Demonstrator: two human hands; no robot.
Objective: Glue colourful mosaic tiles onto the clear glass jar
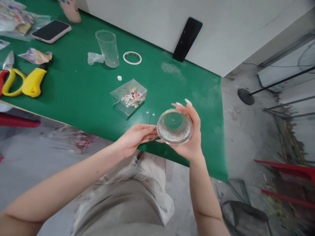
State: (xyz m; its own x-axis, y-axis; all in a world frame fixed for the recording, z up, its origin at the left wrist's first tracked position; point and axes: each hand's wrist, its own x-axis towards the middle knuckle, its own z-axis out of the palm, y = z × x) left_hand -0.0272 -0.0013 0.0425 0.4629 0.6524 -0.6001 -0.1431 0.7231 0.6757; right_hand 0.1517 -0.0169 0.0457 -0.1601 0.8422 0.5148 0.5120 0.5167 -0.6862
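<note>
My right hand [193,137] is wrapped around a clear round plastic cup [174,127] above the table's near edge. The cup's circular end faces me, with a smaller ring and a centre dot showing. At its left side my left hand [137,136] has its fingers pressed together, fingertips against or just beside the cup. Whatever those fingertips might hold is hidden. Just beyond the hands, two tiny star pieces [150,113] lie on the green tabletop. A clear rectangular box [120,106] with small colourful pieces [133,97] inside sits to their left.
Behind the box are a clear tumbler [109,49], a white ring [132,58] and a small white piece [119,78]. A black phone [187,39] leans on the wall. Yellow-handled scissors [17,82], a pink-edged phone [51,31] and plastic bags [17,19] lie left.
</note>
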